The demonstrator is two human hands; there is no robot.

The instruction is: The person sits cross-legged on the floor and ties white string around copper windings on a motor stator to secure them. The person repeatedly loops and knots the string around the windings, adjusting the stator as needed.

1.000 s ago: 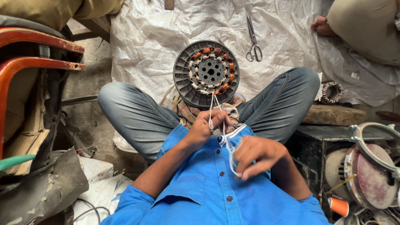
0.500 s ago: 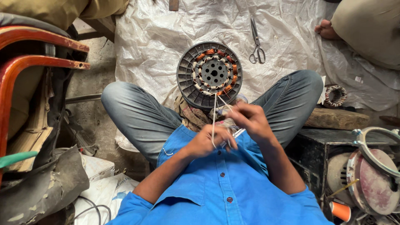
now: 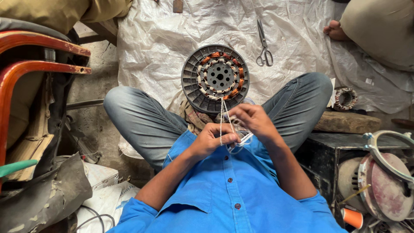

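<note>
White cord [image 3: 222, 116], light and limp, is pinched by the left hand [image 3: 212, 139] and right hand [image 3: 253, 121] near the fan stator [image 3: 215, 78]; it is best gripped close to the knot.

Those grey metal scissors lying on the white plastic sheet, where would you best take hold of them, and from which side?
Probably at the two finger loops, from the near side. The grey metal scissors lie flat and closed on the white plastic sheet, blades pointing away and loops turned toward the seated person. The loops are the rounded, blunt end and lie apart from the round grey motor stator, so nothing blocks a hand coming from there.
</note>
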